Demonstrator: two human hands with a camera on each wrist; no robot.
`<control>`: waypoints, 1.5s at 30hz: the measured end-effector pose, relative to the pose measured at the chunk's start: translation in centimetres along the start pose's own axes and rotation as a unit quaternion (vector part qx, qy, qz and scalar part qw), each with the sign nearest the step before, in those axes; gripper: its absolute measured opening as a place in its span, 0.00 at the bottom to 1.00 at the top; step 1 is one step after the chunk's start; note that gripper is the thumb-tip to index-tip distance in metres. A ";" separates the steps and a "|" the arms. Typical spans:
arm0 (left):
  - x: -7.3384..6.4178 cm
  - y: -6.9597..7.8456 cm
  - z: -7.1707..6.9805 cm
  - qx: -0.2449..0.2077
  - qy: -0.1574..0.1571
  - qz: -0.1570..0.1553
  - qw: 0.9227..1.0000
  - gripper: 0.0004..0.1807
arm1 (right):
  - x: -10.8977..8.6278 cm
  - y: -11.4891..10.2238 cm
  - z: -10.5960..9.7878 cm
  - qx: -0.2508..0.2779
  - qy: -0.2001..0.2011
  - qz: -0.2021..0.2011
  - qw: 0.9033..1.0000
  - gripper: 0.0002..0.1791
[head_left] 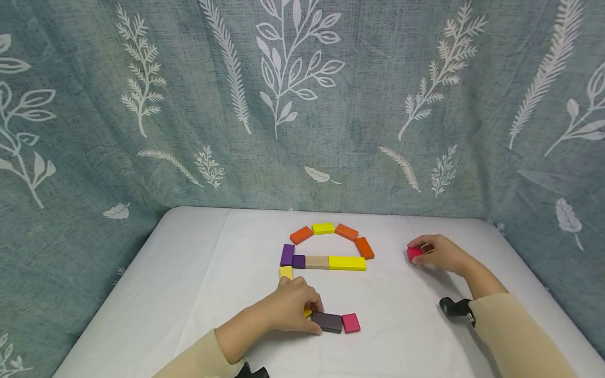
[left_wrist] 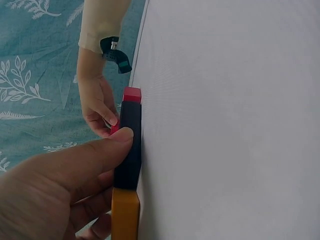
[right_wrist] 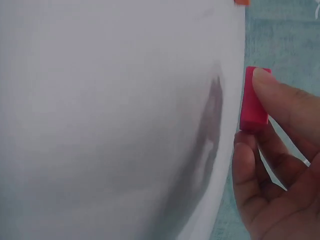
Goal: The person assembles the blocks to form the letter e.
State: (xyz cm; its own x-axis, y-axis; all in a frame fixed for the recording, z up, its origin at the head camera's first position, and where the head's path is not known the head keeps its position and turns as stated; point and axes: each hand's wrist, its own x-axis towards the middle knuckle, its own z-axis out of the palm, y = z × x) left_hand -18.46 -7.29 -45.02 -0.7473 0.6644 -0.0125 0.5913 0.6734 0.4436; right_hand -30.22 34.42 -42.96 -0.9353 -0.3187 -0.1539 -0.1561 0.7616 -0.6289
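Note:
My left hand [head_left: 294, 305] is at the near end of a block outline on the white table. Its thumb and fingers pinch a black rectangular block [head_left: 327, 322]; the left wrist view shows the thumb lying across that block [left_wrist: 129, 150]. A small red-pink block [head_left: 351, 323] sits at its right end, and an orange-yellow block [left_wrist: 125, 212] adjoins the other end, partly hidden by the hand in the head view. Off to the right, my right hand [head_left: 439, 254] holds another pink block [right_wrist: 252, 107] between thumb and fingers, above its own shadow.
Farther back, orange blocks [head_left: 364, 248] and a yellow one [head_left: 323, 228] form an arch. A straight row of purple, beige [head_left: 316, 262] and yellow [head_left: 347, 263] blocks lies below it. A purple block [head_left: 287, 254] and a pale yellow block [head_left: 285, 272] run down the left. A patterned curtain [head_left: 359, 105] hangs behind.

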 end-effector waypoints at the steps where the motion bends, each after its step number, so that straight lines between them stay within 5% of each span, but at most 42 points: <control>1: 0.0 0.0 0.0 0.000 -0.001 -0.001 1.000 0.12 | -0.3 -0.3 0.2 0.002 -0.005 -0.004 1.000 0.24; 22: 0.0 0.0 0.1 -0.007 -0.002 -0.005 1.000 0.13 | -4.7 -7.1 5.5 0.023 -0.145 -0.110 0.983 0.18; 45: 0.1 0.0 0.2 -0.010 -0.003 -0.008 1.000 0.13 | -5.1 -10.1 9.9 0.007 -0.194 -0.157 0.968 0.16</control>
State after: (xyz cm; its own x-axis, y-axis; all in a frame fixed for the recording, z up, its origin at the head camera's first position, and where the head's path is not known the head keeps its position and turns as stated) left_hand -18.49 -7.19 -45.18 -0.7548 0.6554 -0.0262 0.5727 0.6779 0.4609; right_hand -20.75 22.76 -43.37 -0.6517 -0.7237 -0.2269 -0.4063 0.5858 -0.7013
